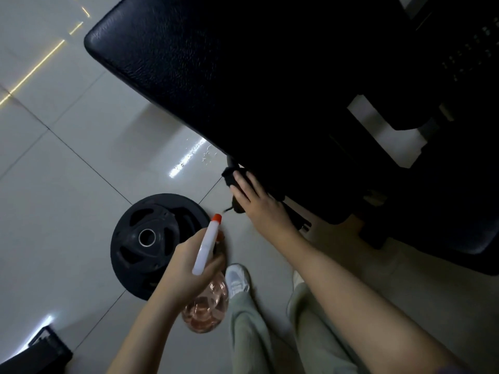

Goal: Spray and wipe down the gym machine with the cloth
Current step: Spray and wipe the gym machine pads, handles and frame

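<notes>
The gym machine's black padded bench [216,76] fills the upper middle of the view, with its dark frame below and to the right. My right hand [256,201] presses a black cloth [229,175] against the bench's lower edge, fingers fairly straight over it. My left hand [189,265] grips a spray bottle [206,247] with a white head, an orange nozzle tip and a clear pinkish body, held lower left of the cloth with the nozzle pointing up towards the bench.
A stack of black weight plates [151,244] lies on the glossy tiled floor [67,211] just left of the bottle. My legs and white shoes [237,279] stand below the bench. A dark object [35,354] sits at the bottom left corner.
</notes>
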`<state>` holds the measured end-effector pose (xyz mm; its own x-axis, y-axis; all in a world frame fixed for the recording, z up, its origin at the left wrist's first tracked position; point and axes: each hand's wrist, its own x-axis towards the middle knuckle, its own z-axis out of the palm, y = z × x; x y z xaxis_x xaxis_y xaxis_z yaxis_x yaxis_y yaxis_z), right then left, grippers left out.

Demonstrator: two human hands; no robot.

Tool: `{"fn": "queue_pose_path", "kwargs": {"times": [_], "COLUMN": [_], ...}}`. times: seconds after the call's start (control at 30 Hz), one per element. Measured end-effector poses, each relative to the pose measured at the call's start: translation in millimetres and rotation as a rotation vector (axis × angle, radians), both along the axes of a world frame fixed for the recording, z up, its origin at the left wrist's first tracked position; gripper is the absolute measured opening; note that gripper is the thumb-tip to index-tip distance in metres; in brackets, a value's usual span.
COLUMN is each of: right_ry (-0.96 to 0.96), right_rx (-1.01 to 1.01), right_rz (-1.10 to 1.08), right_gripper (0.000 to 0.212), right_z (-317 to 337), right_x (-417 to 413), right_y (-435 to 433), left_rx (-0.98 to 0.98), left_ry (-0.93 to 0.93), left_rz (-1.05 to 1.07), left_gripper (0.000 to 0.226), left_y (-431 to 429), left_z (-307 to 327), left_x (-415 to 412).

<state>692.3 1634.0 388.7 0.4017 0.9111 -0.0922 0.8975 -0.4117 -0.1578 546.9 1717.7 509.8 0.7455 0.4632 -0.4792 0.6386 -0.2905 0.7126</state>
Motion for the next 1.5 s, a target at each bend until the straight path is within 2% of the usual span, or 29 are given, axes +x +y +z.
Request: {"fn": "queue_pose_path", "kwargs": {"times": [0.07,0.2,0.3,0.4,0.43,0.53,0.67,0.77,0.87,1.0,1.27,1.37,1.5], "right_ry": [-0.019,-0.113,-0.117,-0.038,-0.036,-0.071,-0.131,-0.125,-0.084,-0.079,-0.106,-0.079,-0.107], "right_rx": [-0.050,-0.016,-0.015,-0.055,-0.042,0.006,0.029,0.053,0.050,-0.042,0.122,0.140,0.060], "right_rz": [-0.014,0.005,-0.095,-0.204,-0.216,-0.175,-0.101,-0.085,-0.163,-0.163,-0.069,-0.083,-0.044], "right_gripper": [0.060,0.051,0.052,0.070,0.069,0.052,0.045,0.043,0.046,0.062,0.037,0.043,0.056], "right_z": [-5,-2,1,-3,-5,-12,-13,-7,-6,-19,-11,-4,-11], "right_x": [1,-3,-9,-18,-18,-11,-5,-4,-9,-16,4,-4,-9], "right_y": [-13,-47,-36,-12,-8,-17,-55,-72,-60,-44,-94,-101,-65], "left_rx": [0.015,0.030,0.057,0.027,0.017,-0.008,-0.013,-0.005,-0.005,-0.011,-0.009,-0.015,-0.011], "left_ry": [0.015,0.040,0.028,0.020,0.018,0.018,0.016,0.014,0.004,0.014,0.029,0.034,0.033], "left_rz": [-0.041,-0.112,-0.134,-0.101,-0.103,-0.120,-0.136,-0.146,-0.145,-0.134,-0.143,-0.119,-0.116], "left_gripper": [0.037,0.033,0.034,0.036,0.035,0.025,0.023,0.030,0.029,0.027,0.031,0.033,0.033], "left_y": [5,16,26,33,35,39,44,47,47,44,36,33,27], "left_z": [-2,-2,0,-2,-4,-12,-12,-10,-12,-18,-16,-14,-17], "left_x": [1,6,9,11,11,9,8,6,4,3,-1,-1,1]}}
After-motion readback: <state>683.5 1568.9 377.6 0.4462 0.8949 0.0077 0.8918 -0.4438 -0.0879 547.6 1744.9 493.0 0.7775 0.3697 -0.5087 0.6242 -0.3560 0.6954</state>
